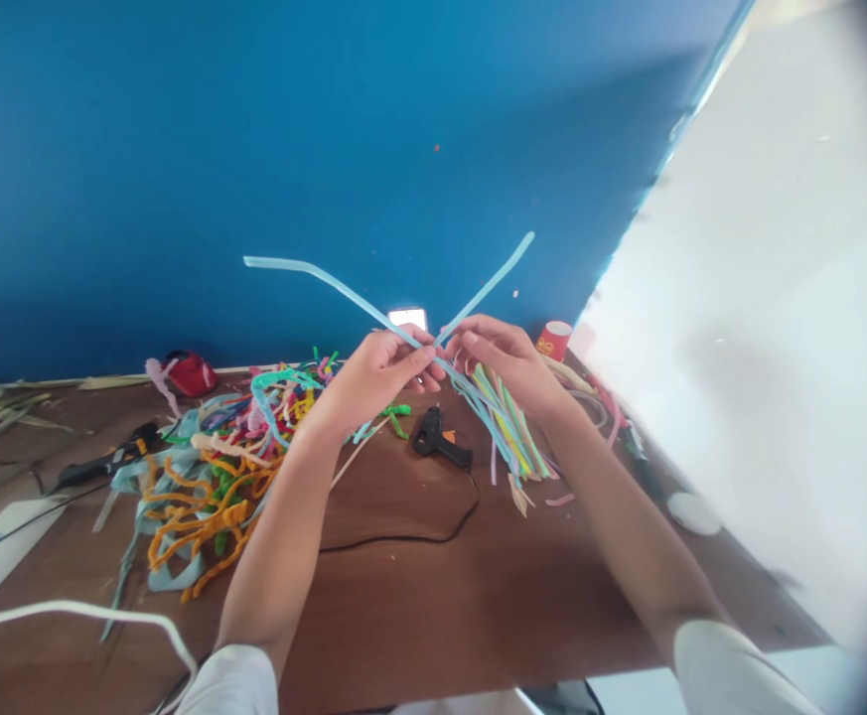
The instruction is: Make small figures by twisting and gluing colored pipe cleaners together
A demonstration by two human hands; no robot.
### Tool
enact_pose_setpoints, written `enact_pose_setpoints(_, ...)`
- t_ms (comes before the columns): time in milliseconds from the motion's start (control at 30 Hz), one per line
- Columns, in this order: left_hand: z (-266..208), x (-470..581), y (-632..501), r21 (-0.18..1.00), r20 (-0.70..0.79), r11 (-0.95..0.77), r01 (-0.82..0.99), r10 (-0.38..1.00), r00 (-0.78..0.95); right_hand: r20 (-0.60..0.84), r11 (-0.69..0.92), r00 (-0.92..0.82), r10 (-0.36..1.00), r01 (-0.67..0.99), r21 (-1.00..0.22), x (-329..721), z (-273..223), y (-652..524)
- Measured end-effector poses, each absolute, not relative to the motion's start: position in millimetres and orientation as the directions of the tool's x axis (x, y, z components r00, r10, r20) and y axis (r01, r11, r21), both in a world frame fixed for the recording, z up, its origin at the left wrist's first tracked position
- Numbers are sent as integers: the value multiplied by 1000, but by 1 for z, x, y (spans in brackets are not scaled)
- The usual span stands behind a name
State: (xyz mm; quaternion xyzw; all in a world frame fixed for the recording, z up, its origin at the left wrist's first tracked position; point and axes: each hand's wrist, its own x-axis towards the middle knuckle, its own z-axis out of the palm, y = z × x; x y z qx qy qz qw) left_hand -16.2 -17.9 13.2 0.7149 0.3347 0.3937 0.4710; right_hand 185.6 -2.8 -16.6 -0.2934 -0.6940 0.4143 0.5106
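Observation:
Above the table, my left hand [384, 372] pinches long light-blue pipe cleaners [355, 298] between thumb and fingers. They cross near my fingertips: one arm slants up left with a bent end, another pipe cleaner [489, 286] slants up right. My right hand [504, 359] is closed on the light-blue strands just right of the crossing, its fingers curled. Their lower ends seem to run down to the right over a bundle of pastel pipe cleaners [513, 422]; which strands are held and which lie on the table is hard to tell. Below my hands lies a black glue gun [439, 440].
At left is a tangled heap of coloured pipe cleaners [216, 516], with another black glue gun [109, 459] beside it. A lit phone [407, 318] leans near the blue wall [329, 149]. A red cup [554, 340] stands back right. A black cord [418, 539] crosses the tabletop [403, 616].

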Motion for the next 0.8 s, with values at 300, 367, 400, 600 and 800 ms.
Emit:
enact_pose_setpoints(300, 1, -7, -11, 962, 218, -272, 31, 829, 516, 464, 512, -312, 829, 87, -855, 183, -12, -13)
enact_pose_setpoints(367, 1, -7, -10, 967, 200, -252, 36, 839, 507, 433, 490, -337, 836, 103, -866, 184, -11, -14)
enact_pose_setpoints(400, 1, -7, -10, 969, 190, -244, 45, 847, 496, 419, 482, -348, 838, 115, -868, 185, -10, -14)
enact_pose_setpoints(600, -1, -5, -8, 969, 143, -215, 122, 891, 430, 366, 470, -398, 841, 204, -859, 186, -8, -14)
enact_pose_setpoints(800, -8, -3, -4, 975, 117, -185, 122, 898, 424, 348, 447, -421, 838, 162, -880, 186, -11, -11)
